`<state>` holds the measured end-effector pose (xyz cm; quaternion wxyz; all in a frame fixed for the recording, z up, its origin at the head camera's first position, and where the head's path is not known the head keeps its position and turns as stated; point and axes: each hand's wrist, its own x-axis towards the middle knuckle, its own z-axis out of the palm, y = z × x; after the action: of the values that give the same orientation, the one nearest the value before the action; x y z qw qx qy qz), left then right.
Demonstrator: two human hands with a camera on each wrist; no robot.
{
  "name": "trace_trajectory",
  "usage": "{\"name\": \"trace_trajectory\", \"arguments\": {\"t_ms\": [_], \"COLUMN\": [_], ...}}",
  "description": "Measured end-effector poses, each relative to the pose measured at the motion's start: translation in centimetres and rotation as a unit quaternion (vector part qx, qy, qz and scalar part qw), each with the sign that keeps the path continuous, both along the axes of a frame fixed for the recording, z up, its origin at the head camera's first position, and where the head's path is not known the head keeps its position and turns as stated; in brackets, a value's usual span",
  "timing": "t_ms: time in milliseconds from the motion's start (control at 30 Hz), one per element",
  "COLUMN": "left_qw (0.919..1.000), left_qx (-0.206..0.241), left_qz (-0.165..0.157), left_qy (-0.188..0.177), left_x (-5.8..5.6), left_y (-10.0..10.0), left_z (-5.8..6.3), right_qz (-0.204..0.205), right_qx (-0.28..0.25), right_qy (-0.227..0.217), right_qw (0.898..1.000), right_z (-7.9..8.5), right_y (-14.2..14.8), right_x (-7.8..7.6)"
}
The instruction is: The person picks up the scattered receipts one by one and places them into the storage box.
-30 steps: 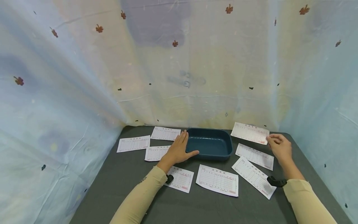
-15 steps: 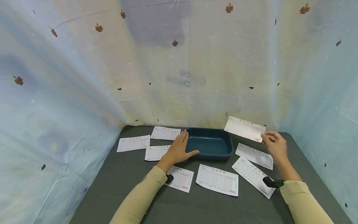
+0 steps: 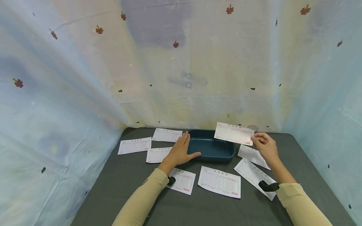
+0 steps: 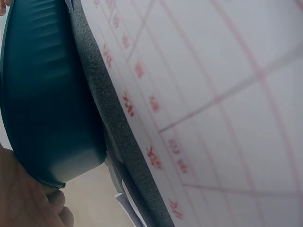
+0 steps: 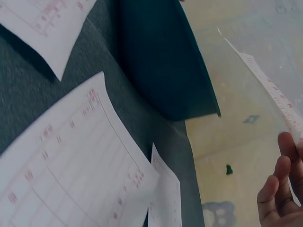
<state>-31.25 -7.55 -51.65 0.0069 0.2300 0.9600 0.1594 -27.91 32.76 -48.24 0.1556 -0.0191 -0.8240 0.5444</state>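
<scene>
A printed paper form (image 3: 233,133) is pinched at its right end by my right hand (image 3: 266,148). The form is raised, its left part overlapping the back right corner of the dark teal tray (image 3: 212,158) in the head view. In the right wrist view the held form (image 5: 270,87) appears nearly edge-on beside the fingers (image 5: 282,175). My left hand (image 3: 178,153) rests with straight fingers at the tray's left rim, thumb spread along the front. The left wrist view shows that hand (image 4: 28,198) against the tray wall (image 4: 52,94).
Several similar forms lie on the dark table (image 3: 175,208). Left ones include one form (image 3: 134,145) and another behind it (image 3: 167,135). In front lies a form (image 3: 219,182); at right are a slanted form (image 3: 254,179) and one above it (image 3: 253,156). A patterned curtain (image 3: 181,78) surrounds the table.
My right hand has lifted the form from the table's back right and carried it left toward the tray. My left hand has stayed at the tray.
</scene>
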Motion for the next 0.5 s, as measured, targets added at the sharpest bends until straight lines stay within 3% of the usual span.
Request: {"name": "trace_trajectory", "arguments": {"t_ms": [300, 500], "left_qw": [1.0, 0.9999], "left_qx": [-0.006, -0.016], "left_qz": [0.002, 0.001], "left_qy": [0.0, 0.004], "left_x": [0.0, -0.1], "left_y": [0.1, 0.0], "left_z": [0.0, -0.1], "right_qz": [0.037, 0.059], "right_qx": [0.028, 0.017], "right_qy": [-0.002, 0.008], "right_qw": [0.999, 0.998], "right_z": [-0.2, -0.3], "right_y": [-2.0, -3.4], "right_x": [-0.2, -0.5]}}
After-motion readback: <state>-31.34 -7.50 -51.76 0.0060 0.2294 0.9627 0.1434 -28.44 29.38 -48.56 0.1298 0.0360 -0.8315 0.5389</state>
